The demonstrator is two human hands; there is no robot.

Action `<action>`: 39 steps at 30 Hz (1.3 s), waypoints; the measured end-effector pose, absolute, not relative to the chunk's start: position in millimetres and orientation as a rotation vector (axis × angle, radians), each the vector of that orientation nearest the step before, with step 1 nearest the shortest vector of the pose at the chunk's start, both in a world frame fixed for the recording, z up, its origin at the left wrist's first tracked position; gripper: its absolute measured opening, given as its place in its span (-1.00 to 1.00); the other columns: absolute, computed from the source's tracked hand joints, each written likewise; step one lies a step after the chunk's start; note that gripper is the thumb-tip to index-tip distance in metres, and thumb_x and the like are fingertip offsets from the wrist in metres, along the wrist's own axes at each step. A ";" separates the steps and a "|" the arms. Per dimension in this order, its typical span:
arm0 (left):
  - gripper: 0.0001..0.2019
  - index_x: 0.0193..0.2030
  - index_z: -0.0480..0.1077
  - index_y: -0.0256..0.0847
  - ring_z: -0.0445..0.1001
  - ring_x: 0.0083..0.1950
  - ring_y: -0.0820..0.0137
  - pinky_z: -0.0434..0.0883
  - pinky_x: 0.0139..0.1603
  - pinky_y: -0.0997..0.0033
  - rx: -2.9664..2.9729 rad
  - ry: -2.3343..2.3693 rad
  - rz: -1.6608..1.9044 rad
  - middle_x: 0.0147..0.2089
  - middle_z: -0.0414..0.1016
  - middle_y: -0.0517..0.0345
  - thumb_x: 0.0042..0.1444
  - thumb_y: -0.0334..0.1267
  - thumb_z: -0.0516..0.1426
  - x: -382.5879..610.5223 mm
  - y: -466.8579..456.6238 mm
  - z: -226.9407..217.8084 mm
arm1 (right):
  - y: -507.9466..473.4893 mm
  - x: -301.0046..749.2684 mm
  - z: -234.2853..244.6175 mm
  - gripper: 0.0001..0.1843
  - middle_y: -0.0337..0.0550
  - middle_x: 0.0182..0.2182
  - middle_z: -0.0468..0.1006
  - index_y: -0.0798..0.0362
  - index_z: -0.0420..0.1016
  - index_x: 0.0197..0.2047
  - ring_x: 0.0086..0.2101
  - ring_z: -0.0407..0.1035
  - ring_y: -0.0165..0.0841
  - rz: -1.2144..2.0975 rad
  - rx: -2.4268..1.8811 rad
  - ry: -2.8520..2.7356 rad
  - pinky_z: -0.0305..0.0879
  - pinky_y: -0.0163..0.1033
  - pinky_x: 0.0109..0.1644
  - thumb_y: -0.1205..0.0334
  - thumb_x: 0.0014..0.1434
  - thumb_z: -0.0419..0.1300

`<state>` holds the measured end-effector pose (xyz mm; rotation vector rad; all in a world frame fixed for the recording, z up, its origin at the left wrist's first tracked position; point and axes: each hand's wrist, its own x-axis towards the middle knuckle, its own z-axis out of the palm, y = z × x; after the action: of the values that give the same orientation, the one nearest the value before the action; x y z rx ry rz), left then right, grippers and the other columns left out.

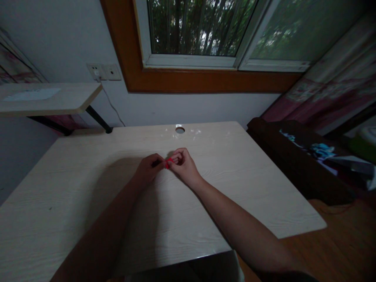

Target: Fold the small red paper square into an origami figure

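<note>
Both of my hands meet over the middle of a pale wooden desk [88,188]. My left hand [149,167] is curled, its fingertips pinching a small red object [168,161]. My right hand [182,164] is closed too, its fingers wrapped round the other side of the same red object. The object is tiny and mostly hidden by my fingers, so I cannot make out what it is. Both forearms reach in from the bottom edge of the view.
A round cable hole [179,129] sits near the desk's far edge. A shelf [49,98] juts out at left under wall sockets [103,72]. A window [202,31] lies behind. Dark furniture with clutter [317,156] stands to the right, beside curtains.
</note>
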<state>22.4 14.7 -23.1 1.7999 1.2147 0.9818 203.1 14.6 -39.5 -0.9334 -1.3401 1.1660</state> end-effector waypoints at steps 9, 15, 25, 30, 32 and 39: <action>-0.81 -0.38 0.46 -0.21 0.41 -0.38 0.42 0.34 -0.31 0.46 1.600 1.190 1.071 -0.44 0.48 0.21 0.10 -0.12 0.21 19.2 16.8 -25.9 | 21.1 203.7 -39.0 -0.64 -0.33 -0.43 0.56 -0.05 0.22 -0.21 -0.39 0.46 -0.41 1.205 -0.861 -1.143 0.33 -0.28 -0.26 0.35 -0.03 0.28; -0.82 -0.39 0.44 -0.20 0.41 -0.38 0.43 0.34 -0.32 0.48 1.523 1.201 1.116 -0.44 0.47 0.23 0.10 -0.13 0.22 18.0 17.4 -27.4 | 19.6 204.1 -35.3 -0.71 -0.32 -0.40 0.54 -0.03 0.30 -0.21 -0.38 0.43 -0.42 1.260 -0.873 -1.106 0.34 -0.26 -0.22 0.22 0.03 0.31; -0.80 -0.41 0.40 -0.23 0.39 -0.37 0.44 0.32 -0.29 0.47 1.538 1.172 1.059 -0.45 0.44 0.22 0.10 -0.15 0.19 21.1 16.5 -23.2 | 21.4 203.6 -44.4 -0.60 -0.34 -0.41 0.53 -0.05 0.31 -0.14 -0.42 0.40 -0.45 1.299 -0.838 -1.164 0.32 -0.30 -0.26 0.21 -0.01 0.38; -0.84 -0.43 0.36 -0.23 0.36 -0.38 0.44 0.28 -0.29 0.46 1.613 1.127 0.947 -0.45 0.42 0.23 0.07 -0.21 0.18 20.3 15.3 -20.3 | 18.8 203.9 -36.5 -0.61 -0.35 -0.43 0.54 -0.05 0.31 -0.16 -0.43 0.40 -0.45 1.282 -0.859 -1.121 0.30 -0.30 -0.28 0.23 -0.02 0.37; -0.85 -0.42 0.35 -0.24 0.35 -0.38 0.44 0.27 -0.29 0.45 1.645 1.117 0.885 -0.45 0.41 0.23 0.07 -0.22 0.16 19.4 15.3 -20.2 | 18.2 203.7 -34.9 -0.62 -0.35 -0.43 0.55 -0.04 0.31 -0.17 -0.43 0.40 -0.44 1.288 -0.860 -1.129 0.29 -0.29 -0.27 0.23 -0.02 0.37; -0.80 -0.46 0.36 -0.25 0.35 -0.40 0.42 0.24 -0.31 0.44 1.698 1.133 0.794 -0.47 0.41 0.22 0.09 -0.18 0.14 18.7 14.4 -16.7 | 16.7 203.2 -33.2 -0.63 -0.32 -0.43 0.56 -0.02 0.31 -0.18 -0.44 0.40 -0.44 1.319 -0.837 -1.149 0.29 -0.26 -0.26 0.21 -0.01 0.37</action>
<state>18.7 14.4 -16.7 1.6983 1.1326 0.7937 203.2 16.7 -33.2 -0.8373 -1.1488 1.3187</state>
